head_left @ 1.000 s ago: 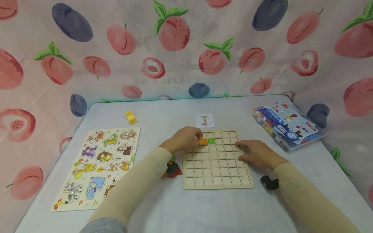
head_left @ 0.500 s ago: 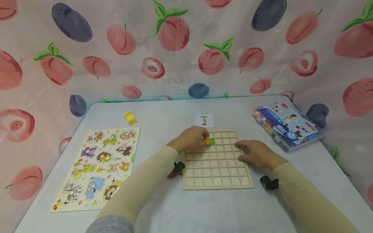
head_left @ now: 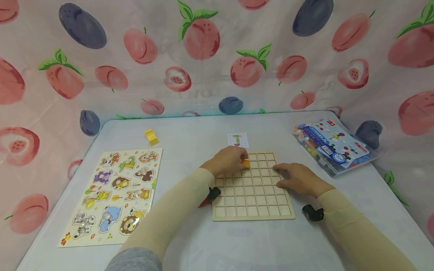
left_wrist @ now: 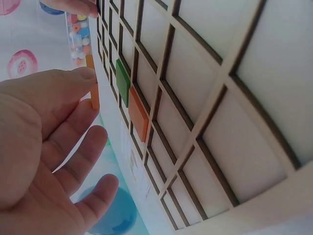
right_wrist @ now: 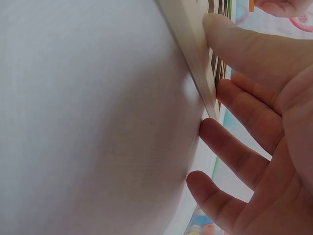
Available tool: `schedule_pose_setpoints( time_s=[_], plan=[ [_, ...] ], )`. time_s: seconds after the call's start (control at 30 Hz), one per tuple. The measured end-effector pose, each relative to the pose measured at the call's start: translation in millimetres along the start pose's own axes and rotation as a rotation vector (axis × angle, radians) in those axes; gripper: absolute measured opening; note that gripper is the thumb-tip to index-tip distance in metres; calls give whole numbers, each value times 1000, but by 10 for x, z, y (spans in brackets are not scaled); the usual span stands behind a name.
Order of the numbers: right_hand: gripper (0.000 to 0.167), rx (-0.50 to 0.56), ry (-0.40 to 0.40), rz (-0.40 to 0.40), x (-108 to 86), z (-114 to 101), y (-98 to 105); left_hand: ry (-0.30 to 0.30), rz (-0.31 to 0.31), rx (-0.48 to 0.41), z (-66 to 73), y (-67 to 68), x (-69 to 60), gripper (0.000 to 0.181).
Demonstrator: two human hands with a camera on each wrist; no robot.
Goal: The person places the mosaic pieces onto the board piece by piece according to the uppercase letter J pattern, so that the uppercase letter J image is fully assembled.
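My left hand is over the upper part of the wooden grid board, pinching an orange tile between thumb and fingertip. In the left wrist view the pinched orange tile is held just off the board, while a green tile and another orange tile lie side by side in the grid. My right hand rests at the board's right edge with fingers spread; its thumb touches the frame in the right wrist view.
A patterned card lies behind the board. An animal puzzle board is at left, with a yellow piece above it. A plastic box stands at back right. Red pieces lie partly hidden by the left wrist.
My left hand has moved right along the board's upper rows, now covering the spot where the green tile showed. The right hand has stayed at the board's edge.
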State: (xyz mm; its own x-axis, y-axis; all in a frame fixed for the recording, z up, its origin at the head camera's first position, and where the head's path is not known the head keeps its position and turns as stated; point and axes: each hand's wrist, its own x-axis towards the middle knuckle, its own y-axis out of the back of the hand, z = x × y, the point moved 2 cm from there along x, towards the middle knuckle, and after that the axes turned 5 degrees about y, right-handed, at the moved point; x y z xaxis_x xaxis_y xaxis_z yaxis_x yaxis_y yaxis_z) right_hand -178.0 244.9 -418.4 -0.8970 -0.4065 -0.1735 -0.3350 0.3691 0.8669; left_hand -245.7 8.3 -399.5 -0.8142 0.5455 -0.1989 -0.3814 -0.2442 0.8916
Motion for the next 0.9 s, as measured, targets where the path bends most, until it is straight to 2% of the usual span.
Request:
schedule_pose_setpoints(
  time_s=[0.13, 0.5, 0.9],
  plan=[
    [61, 1, -10, -6, -1, 3, -1, 11, -10, -15, 22, -5, 16, 32],
    [61, -4, -17, -21, 7, 30, -2, -5, 2, -22, 50, -64, 116, 32],
    [61, -6, -3, -22, 11, 43, -13, -6, 35, -2, 114, -110, 147, 31]
  ],
)
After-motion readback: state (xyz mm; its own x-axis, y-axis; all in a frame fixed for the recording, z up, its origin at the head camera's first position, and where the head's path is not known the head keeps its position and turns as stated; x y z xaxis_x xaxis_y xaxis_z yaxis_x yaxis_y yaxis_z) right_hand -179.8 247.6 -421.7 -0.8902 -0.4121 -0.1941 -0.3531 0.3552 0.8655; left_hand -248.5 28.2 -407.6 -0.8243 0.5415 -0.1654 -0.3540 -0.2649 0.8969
